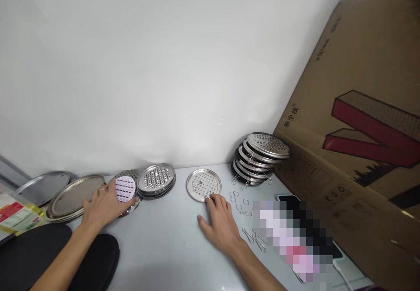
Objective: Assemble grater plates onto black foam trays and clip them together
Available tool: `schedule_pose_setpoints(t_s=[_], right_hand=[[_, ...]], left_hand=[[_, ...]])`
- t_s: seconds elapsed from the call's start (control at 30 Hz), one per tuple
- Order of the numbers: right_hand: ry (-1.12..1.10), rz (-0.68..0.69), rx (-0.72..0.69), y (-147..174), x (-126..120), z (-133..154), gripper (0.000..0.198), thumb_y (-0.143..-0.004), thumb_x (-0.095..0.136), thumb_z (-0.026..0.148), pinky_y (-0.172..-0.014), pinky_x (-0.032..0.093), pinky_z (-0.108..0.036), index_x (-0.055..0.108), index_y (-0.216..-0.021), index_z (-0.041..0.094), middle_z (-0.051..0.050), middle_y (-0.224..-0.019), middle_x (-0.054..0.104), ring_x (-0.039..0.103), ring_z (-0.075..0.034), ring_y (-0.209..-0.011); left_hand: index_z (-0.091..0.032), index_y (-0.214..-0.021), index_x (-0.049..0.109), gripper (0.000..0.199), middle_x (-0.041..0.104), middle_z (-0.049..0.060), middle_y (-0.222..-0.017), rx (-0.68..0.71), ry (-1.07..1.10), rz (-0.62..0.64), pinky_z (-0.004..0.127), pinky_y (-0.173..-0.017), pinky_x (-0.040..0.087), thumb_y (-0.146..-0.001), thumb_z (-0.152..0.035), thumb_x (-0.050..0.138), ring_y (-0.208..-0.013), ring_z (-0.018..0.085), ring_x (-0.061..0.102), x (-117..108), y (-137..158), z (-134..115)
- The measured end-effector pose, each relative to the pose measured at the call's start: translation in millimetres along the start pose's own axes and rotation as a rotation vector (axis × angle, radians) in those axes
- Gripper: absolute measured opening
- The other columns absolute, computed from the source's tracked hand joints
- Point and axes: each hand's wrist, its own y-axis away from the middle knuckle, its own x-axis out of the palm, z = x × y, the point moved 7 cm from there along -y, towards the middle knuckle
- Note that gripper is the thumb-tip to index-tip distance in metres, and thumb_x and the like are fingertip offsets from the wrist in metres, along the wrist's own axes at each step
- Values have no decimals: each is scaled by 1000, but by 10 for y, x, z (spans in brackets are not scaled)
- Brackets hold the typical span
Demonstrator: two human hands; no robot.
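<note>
On the left, my left hand has its thumb and fingers around the edge of a round grater plate with a purplish sheen and rows of slots. Beneath it, other shiny metal is partly hidden by the hand. Nearer the middle, a round silver grater plate lies flat on the table. The fingertips of my right hand rest at its lower right rim, the thumb stretched apart. Just right of my left hand, a small stack of oval-looking grater plates leans near the wall.
Plain metal discs and black discs lie at the left, beside a plastic packet. A clipped stack of graters stands back right. Wire rings, metal clips and a phone lie before a large cardboard box.
</note>
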Motion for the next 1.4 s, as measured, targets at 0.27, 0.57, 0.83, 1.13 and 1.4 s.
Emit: schedule_pose_setpoints(t_s=[0.27,0.57,0.83,1.13,1.4], right_hand=[[-9,-4,-1,-3,-5,-1,33,-88,62,31,-101,43,-49,57,-118,21,-13,-127,56,50,-32,-119],[3,0,3,0,-5,-6,35,-88,62,32,-102,43,-49,57,-120,21,-14,-128,56,50,-33,-120],[-7,9,1,4,8,-18,34,-88,61,32,-100,43,-49,57,-120,21,-14,-128,55,48,-33,-121],[-33,-7,-14,27,14,-32,38,-88,61,31,-102,42,-51,54,-125,21,-14,-129,53,47,-33,-122],[-147,-58,-75,30,-93,22,31,-90,58,23,-98,43,-46,55,-121,21,-12,-125,56,49,-29,-118]], left_hand=[[-7,-143,37,97,56,34,-134,-2,-27,7,75,-106,19,-76,-75,49,-133,52,42,38,-77,-27],[-7,-146,29,93,54,30,-134,-25,-73,-89,59,-104,35,-82,-71,48,-124,47,53,-442,104,-72],[-23,-151,37,103,46,14,-152,362,354,125,50,-110,42,-64,-63,75,-135,39,48,-104,1028,-730],[-28,-156,32,121,37,13,-160,650,422,327,61,-121,22,-51,-43,91,-147,40,32,384,1627,-1546],[-22,-151,38,72,43,13,-156,403,471,46,55,-115,37,-88,-52,57,-142,34,41,-47,1056,-813]])
